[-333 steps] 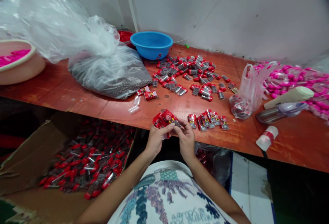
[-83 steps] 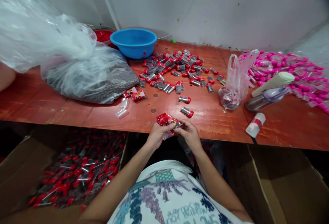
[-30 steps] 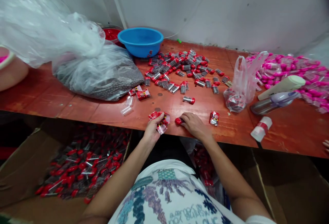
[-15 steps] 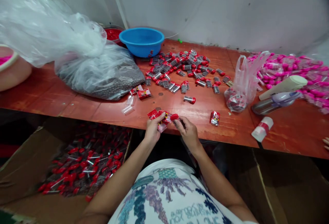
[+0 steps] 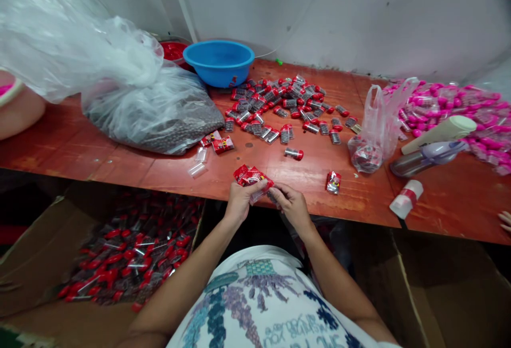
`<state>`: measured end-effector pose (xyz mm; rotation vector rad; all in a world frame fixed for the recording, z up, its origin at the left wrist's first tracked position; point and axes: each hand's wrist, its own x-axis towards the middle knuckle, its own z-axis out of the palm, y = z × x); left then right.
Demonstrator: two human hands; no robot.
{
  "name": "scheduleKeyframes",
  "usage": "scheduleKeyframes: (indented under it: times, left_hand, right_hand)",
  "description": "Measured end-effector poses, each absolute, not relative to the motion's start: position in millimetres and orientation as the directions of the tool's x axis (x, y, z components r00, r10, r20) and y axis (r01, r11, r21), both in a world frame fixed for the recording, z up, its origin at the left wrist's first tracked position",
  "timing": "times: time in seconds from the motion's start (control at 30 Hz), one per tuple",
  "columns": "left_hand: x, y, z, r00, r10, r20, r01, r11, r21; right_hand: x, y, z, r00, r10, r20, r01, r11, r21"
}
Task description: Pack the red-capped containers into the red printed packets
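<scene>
By the left hand (image 5: 238, 203), closed thumb over fingers, a few red packets (image 5: 252, 176) are gripped just over the table's (image 5: 179, 177) near edge. By the right hand (image 5: 294, 205), nearly closed in a pinch, a dark-filled vial (image 5: 273, 197) is held against them — its long axis slanted from far left to near right, its far end hidden. The packets are fanned, the front one slanted the same way. Tabletop is left open towards the lone vial (image 5: 294, 154) at the far right, the filled packet (image 5: 332, 183) at the right and the clear sleeves (image 5: 197, 170) at the left.
</scene>
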<state>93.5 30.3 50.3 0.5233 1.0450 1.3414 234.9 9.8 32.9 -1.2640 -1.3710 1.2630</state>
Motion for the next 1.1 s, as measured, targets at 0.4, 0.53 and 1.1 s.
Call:
scheduleKeyframes:
  times: [0.4,0.53,1.1]
  left_hand:
    - [91,22,56,-0.060,0.978,-0.201,-0.411,0.159,0.898]
    - [93,23,55,-0.072,0.963,-0.261,-0.456,0.201,0.867]
    - [95,19,46,0.064,0.918,-0.392,-0.443,0.379,0.813]
  right_hand:
    - [245,12,31,-0.163,0.983,-0.083,0.146,-0.059,-0.988]
    - [240,5,23,-0.190,0.981,-0.033,0.087,-0.016,-0.996]
    - [248,6,19,-0.142,0.982,0.127,0.169,0.151,-0.974]
